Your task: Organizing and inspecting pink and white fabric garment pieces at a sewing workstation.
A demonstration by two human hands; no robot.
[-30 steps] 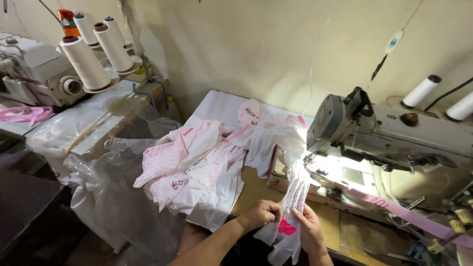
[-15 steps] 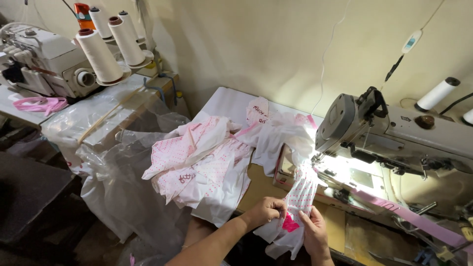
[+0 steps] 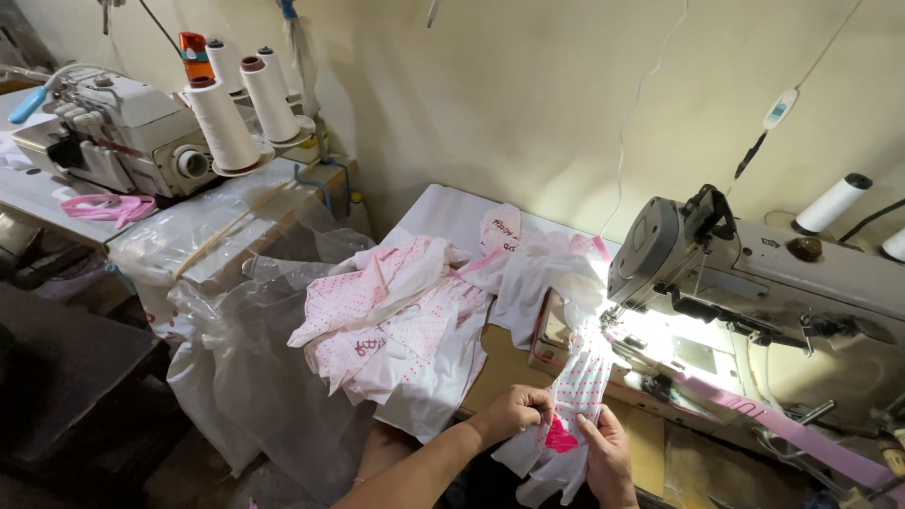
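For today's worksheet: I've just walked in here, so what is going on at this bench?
A person holds a dotted white cloth piece with both hands, left hand and right hand, in front of a sewing machine. A pile of similar pieces lies to the left, beside a second machine with thread cones.

The left hand (image 3: 514, 413) and the right hand (image 3: 608, 457) sit at the front, close together, both pinching one cloth piece (image 3: 577, 391) between them. Behind and to the right of it stands the sewing machine (image 3: 754, 283) on its table (image 3: 660, 452). A strap (image 3: 782, 426) runs off to the right under the machine. To the left of the hands lies a pile of cloth (image 3: 405, 311) (it hangs over the table edge). Farther left, a plastic sheet (image 3: 236, 311) drapes down. Behind that, a second machine (image 3: 123, 132) stands with thread cones (image 3: 222, 123) beside it.
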